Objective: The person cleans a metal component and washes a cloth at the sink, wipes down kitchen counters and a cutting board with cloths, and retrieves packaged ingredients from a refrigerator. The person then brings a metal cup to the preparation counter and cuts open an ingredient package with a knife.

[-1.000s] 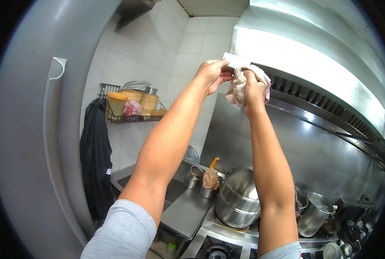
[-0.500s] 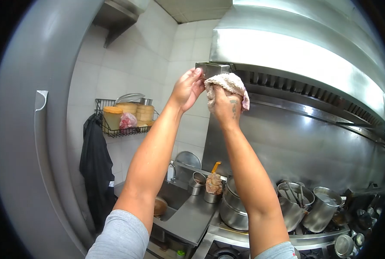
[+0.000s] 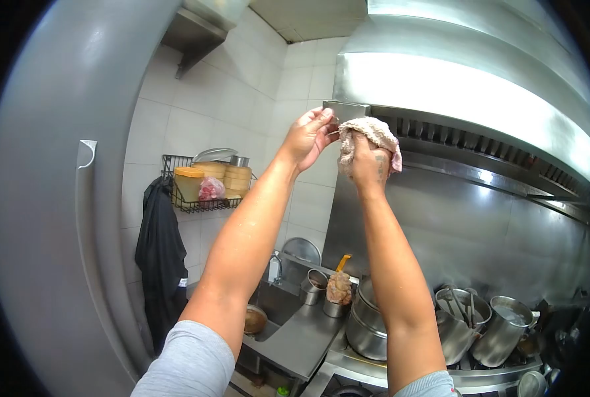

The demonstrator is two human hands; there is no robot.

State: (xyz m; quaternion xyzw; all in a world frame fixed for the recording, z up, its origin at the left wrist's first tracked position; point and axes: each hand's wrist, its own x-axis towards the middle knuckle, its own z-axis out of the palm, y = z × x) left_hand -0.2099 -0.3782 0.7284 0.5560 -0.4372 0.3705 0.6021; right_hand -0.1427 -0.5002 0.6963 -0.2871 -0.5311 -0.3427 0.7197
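Observation:
Both my arms reach up to the left end of the steel range hood [image 3: 441, 79]. There, a small rectangular metal box [image 3: 349, 112] sits beside the hood's lower corner. My left hand [image 3: 308, 140] grips the box's left edge, its thumb at the corner and its fingers curled below. A bunched, pinkish-white terry cloth [image 3: 369, 131] is in my right hand [image 3: 372, 162], just under the box's front face. The cloth hides most of that hand's fingers and the lower right part of the box.
Below are a sink [image 3: 275, 308], a steel counter [image 3: 295, 337] and a stove with large pots [image 3: 500, 334]. A wire rack [image 3: 205, 204] with containers hangs on the tiled wall above a dark garment [image 3: 159, 258]. A tall grey door [image 3: 37, 198] stands close on my left.
The whole view has shifted a little, so everything appears further right and slightly lower. The cloth sits slightly lower against the box. My left hand stays at the box's edge.

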